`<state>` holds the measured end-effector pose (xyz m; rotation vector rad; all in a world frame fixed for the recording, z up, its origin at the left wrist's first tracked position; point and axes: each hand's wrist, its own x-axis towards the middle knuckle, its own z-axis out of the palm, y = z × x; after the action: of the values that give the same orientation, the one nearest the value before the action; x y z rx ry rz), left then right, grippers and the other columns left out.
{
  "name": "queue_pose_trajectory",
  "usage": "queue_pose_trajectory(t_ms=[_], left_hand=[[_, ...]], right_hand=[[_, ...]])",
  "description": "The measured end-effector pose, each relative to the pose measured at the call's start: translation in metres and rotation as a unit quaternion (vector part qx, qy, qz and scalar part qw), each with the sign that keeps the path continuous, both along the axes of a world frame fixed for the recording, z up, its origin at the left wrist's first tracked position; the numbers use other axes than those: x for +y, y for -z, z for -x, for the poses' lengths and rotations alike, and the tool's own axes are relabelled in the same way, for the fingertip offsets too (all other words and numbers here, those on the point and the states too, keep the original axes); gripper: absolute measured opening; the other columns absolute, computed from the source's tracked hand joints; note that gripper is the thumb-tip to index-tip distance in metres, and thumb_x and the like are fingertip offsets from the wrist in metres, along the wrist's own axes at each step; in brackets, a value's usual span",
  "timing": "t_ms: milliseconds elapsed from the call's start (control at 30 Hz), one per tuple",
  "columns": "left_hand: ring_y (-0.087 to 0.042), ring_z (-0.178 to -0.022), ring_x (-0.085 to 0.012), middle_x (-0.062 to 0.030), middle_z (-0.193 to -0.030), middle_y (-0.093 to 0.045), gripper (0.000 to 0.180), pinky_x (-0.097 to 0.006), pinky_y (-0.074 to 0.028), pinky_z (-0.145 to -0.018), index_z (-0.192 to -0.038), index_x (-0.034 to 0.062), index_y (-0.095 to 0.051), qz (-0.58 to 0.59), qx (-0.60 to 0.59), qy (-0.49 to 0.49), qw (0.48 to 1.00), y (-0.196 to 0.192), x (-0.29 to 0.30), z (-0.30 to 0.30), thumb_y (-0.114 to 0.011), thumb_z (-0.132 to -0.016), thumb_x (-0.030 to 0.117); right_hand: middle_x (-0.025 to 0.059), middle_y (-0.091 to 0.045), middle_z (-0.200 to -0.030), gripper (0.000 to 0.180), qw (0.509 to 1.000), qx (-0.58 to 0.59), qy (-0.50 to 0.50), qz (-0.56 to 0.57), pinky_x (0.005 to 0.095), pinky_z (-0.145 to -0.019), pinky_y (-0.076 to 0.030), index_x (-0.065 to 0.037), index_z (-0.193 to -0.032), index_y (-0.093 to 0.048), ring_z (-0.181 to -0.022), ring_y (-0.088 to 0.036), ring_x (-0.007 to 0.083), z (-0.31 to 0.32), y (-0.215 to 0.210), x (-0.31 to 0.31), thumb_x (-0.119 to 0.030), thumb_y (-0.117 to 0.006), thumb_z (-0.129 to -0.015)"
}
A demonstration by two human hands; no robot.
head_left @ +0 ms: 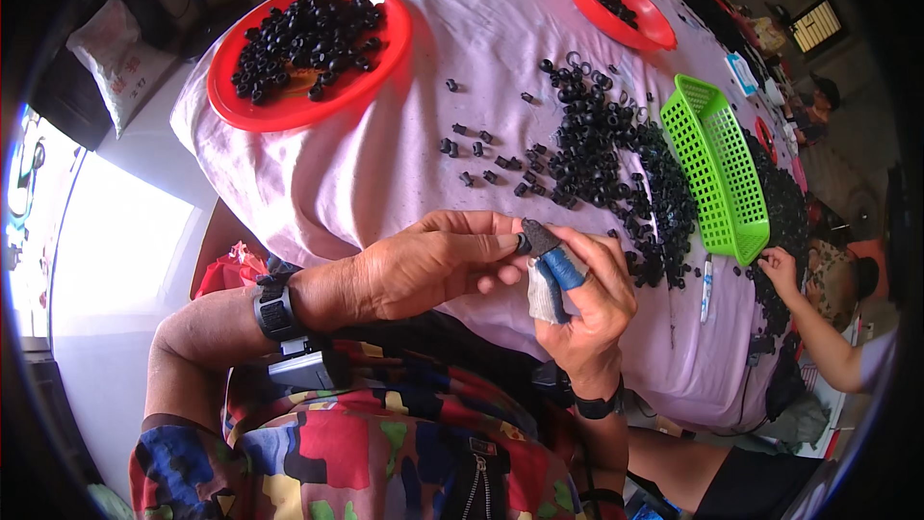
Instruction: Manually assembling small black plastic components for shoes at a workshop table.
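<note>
My left hand (423,265) pinches a small black ring-like part (523,243) between thumb and fingertips, above the near edge of the table. Close against it is my right hand (597,299), its fingers bent together. A dark grey finger cover (541,236), a blue wrapped band (563,270) and a whitish knit piece (547,300) show at the right fingertips. Whether anything is held between those fingertips is hidden. Beyond my hands, a pile of small black parts (597,140) spreads over the pink cloth (385,173), with several loose ones on its left side.
A red plate (226,101) heaped with black parts stands far left. A red basin (654,34) lies at the back. Right of the pile are a green perforated basket (717,173) and a white marker pen (707,289). Another person's hand (780,270) reaches in at the right.
</note>
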<state>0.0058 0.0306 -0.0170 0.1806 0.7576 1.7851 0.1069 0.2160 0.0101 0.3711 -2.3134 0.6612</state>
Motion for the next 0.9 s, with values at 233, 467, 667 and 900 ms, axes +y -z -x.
queue_pose_trajectory(t_ms=[233,467,667,900], left_hand=[[-0.066,-0.096,-0.0121,-0.0065,-0.114,-0.067,0.030,-0.022,-0.053,-0.077,-0.131,0.0011,-0.056,-0.077,-0.073,0.022,0.994,-0.012,-0.009,0.016,-0.057,-0.105,0.016],[-0.065,-0.094,-0.0096,-0.0046,-0.112,-0.066,0.031,-0.021,-0.051,-0.077,-0.133,0.0036,-0.055,-0.046,-0.021,-0.011,0.999,0.001,-0.021,0.031,-0.055,-0.105,0.017],[-0.065,-0.090,-0.0087,-0.0016,-0.108,-0.067,0.030,-0.021,-0.052,-0.077,-0.133,0.0053,-0.055,-0.047,-0.019,-0.002,0.999,0.003,-0.021,0.030,-0.054,-0.106,0.020],[-0.065,-0.091,-0.0095,-0.0002,-0.099,-0.068,0.027,-0.023,-0.053,-0.081,-0.118,0.0062,-0.065,0.038,0.043,-0.005,0.998,-0.003,-0.017,0.016,-0.062,-0.104,0.029]], right_hand=[[0.0100,-0.070,-0.089,0.017,0.992,-0.026,0.117,0.044,0.0359,-0.063,-0.050,0.002,-0.099,-0.073,-0.071,-0.063,0.0243,-0.009,-0.011,0.026,-0.004,-0.073,-0.083],[0.0125,-0.065,-0.080,0.016,0.966,-0.205,0.159,-0.012,0.0417,-0.065,-0.049,-0.002,-0.093,-0.073,-0.072,-0.061,0.0317,-0.005,-0.018,0.050,-0.007,-0.079,-0.079],[0.0122,-0.070,-0.090,0.016,0.974,-0.190,0.083,-0.095,0.0428,-0.075,-0.053,-0.003,-0.094,-0.074,-0.083,-0.065,0.0331,0.020,-0.010,0.032,-0.007,-0.077,-0.078],[0.0095,-0.073,-0.095,0.024,0.975,-0.202,0.045,0.078,0.0324,-0.063,-0.056,-0.003,-0.100,-0.075,-0.084,-0.071,0.0227,0.016,-0.009,0.022,0.003,-0.077,-0.077]])
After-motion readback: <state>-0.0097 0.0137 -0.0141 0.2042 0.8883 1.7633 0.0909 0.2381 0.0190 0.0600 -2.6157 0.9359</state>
